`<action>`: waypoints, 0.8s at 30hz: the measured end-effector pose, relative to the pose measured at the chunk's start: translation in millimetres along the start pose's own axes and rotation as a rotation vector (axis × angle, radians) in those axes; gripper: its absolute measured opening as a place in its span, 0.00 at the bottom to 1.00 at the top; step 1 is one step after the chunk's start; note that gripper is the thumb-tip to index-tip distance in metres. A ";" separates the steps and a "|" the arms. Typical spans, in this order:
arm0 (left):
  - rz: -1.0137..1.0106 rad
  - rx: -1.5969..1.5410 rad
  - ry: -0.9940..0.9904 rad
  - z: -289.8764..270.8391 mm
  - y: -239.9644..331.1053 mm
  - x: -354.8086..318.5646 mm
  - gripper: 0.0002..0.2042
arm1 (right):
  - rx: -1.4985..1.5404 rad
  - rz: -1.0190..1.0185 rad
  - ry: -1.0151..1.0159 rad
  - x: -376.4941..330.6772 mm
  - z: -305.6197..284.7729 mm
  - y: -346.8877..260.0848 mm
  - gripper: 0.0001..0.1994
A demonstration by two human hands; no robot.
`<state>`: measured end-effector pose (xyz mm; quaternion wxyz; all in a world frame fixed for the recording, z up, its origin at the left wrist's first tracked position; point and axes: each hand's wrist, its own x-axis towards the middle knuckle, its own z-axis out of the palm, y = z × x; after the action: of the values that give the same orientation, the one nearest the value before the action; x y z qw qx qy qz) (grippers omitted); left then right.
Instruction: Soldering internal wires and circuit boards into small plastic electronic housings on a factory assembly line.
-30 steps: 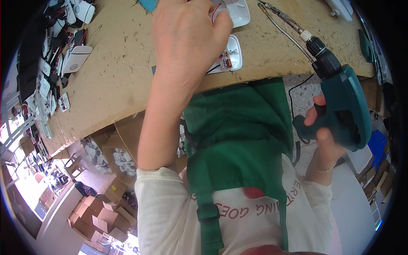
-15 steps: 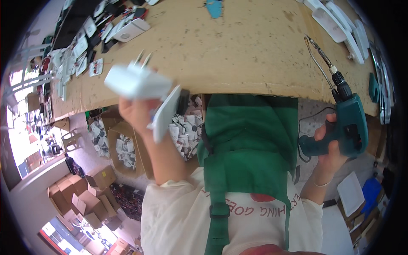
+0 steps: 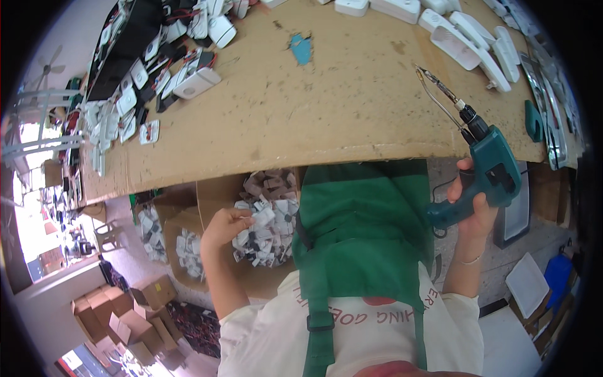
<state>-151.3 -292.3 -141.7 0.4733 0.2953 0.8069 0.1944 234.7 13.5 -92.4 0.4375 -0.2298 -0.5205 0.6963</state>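
Observation:
My right hand [image 3: 472, 212] grips the handle of a teal soldering gun [image 3: 496, 171] by the table's front edge; its thin metal tip points up and left over the brown tabletop [image 3: 326, 113]. My left hand [image 3: 225, 227] is below the table. It reaches into an open cardboard box [image 3: 217, 188] heaped with small white and black parts [image 3: 267, 220]. Its loosely curled fingertips rest at the pile's left side, with nothing clearly held. A green apron [image 3: 364, 239] hangs between my arms.
White plastic housings [image 3: 465, 44] lie in a row at the table's far right. A jumble of white and black parts [image 3: 157, 75] covers its far left. A second box of parts [image 3: 182, 245] stands beside the first. Stacked cartons [image 3: 113, 314] sit on the floor at the left.
My left hand lifted white pieces off the table, carried them down past the edge, and now sits at the box without them. My right hand kept the soldering gun roughly in place.

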 end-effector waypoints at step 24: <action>0.519 -0.505 -0.009 -29.9 290.2 163.9 0.22 | 0.404 -0.009 0.000 11.2 -10.4 28.3 0.38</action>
<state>-154.6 32.6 -61.7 0.4697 0.3651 0.6294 0.5000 226.6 26.4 -120.7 0.4778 -0.1348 -0.3715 0.7846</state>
